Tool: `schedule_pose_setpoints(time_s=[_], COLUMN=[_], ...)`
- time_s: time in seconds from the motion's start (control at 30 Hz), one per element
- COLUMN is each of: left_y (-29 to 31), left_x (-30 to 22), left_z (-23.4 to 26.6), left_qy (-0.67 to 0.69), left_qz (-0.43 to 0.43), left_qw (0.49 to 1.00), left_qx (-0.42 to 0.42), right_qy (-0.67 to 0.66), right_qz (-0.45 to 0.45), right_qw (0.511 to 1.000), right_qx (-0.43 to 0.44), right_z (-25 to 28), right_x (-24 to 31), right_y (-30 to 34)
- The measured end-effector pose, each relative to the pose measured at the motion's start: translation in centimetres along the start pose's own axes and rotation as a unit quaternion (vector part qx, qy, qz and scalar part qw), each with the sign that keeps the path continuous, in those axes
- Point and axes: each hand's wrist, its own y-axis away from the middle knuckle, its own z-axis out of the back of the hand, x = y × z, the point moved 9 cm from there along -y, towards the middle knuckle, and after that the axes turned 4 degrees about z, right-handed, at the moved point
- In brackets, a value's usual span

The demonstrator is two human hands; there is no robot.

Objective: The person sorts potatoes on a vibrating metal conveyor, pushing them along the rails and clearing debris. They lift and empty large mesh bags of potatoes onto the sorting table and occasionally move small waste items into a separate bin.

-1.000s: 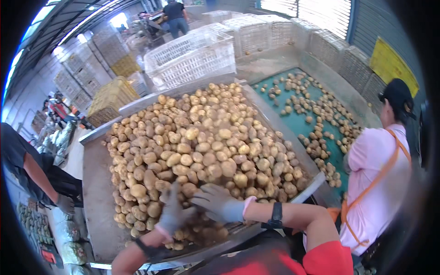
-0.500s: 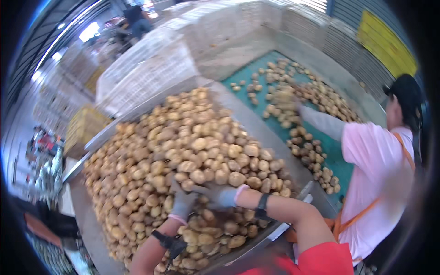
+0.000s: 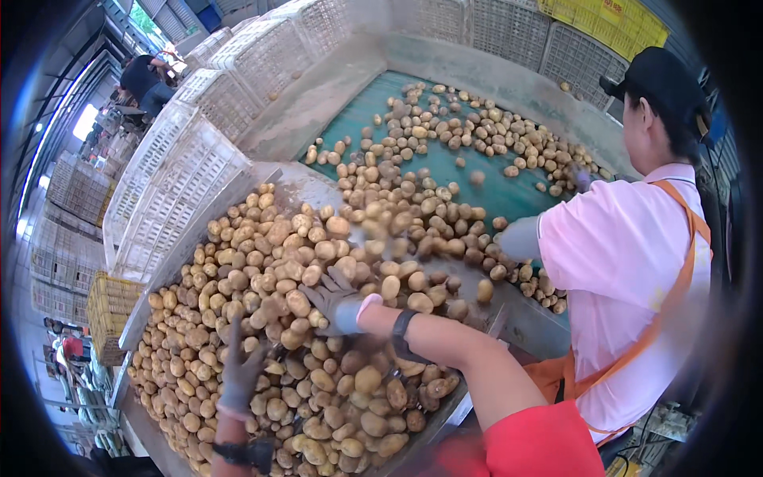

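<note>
On the metal tray [image 3: 147, 433], heaped potatoes [image 3: 280, 232] lay under and ahead of the spread fingers of the right hand [image 3: 338, 304]. The left hand [image 3: 241, 372], fingers also spread, was farther from the green surface [image 3: 497, 193].

Left hand [image 3: 241, 372]: gloved, fingers pointing forward, thumb apart; left forearm [image 3: 230, 432] extends from the lower edge. Right hand [image 3: 337, 304]: gloved, palm down, fingers spread leftward; right arm [image 3: 461, 347] bent at the elbow. Hands apart.
</note>
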Motion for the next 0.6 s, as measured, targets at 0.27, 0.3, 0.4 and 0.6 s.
schedule_pose_setpoints(time_s=[0.27, 0.3, 0.4, 0.6], left_y=[4.1, 4.4, 5.0, 5.0], left_x=[4.4, 6.3, 9.1, 8.7], left_z=[12.8, 11.1, 7.5, 3.6], left_qy=[-0.426, -0.454, -0.520, -0.462], left_qz=[-0.027, 0.000, 0.034, 0.021], left_qw=[0.883, 0.881, 0.844, 0.880], left_qx=[-0.193, -0.135, -0.125, -0.106], right_qy=[-0.042, -0.055, -0.119, -0.100], right_qz=[-0.027, -0.025, -0.029, -0.036], right_qw=[0.997, 0.997, 0.990, 0.991], right_qx=[0.051, 0.054, 0.066, 0.086], right_z=[0.1, 0.1, -0.3, -0.8], right_x=[2.3, 2.6, 3.3, 4.5], right_y=[1.2, 1.4, 2.1, 2.9])
